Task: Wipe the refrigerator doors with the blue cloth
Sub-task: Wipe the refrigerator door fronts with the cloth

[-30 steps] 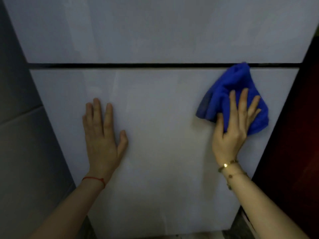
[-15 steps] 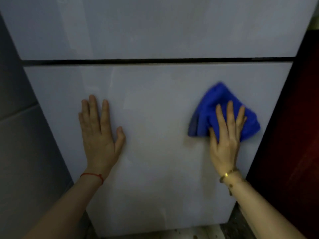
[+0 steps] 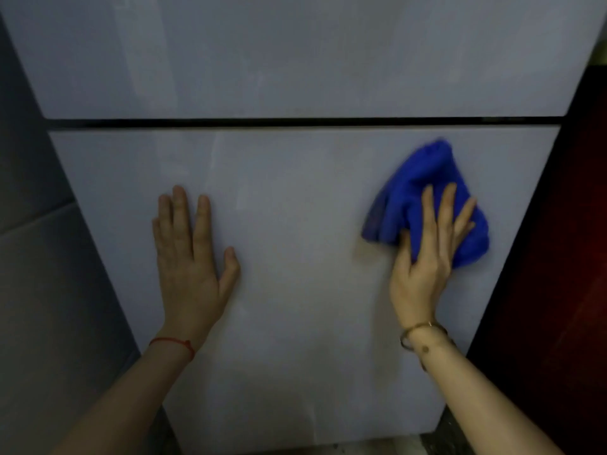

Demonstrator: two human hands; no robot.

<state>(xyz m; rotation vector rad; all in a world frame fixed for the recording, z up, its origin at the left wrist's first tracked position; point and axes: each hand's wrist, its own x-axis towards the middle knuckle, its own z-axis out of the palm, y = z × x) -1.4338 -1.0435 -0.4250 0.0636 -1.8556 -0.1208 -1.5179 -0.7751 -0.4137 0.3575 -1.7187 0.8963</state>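
Observation:
The refrigerator fills the view with two pale grey doors, an upper door and a lower door, split by a dark horizontal gap. A bunched blue cloth lies against the right side of the lower door. My right hand presses flat on the cloth's lower part, fingers spread upward. My left hand rests flat on the lower door's left side, fingers apart, holding nothing.
A grey tiled wall runs along the left of the refrigerator. A dark red-brown surface stands close on the right. A strip of floor shows under the lower door.
My right hand slid the cloth down from the gap, then a little back up and to the right. My left hand has stayed in place on the door.

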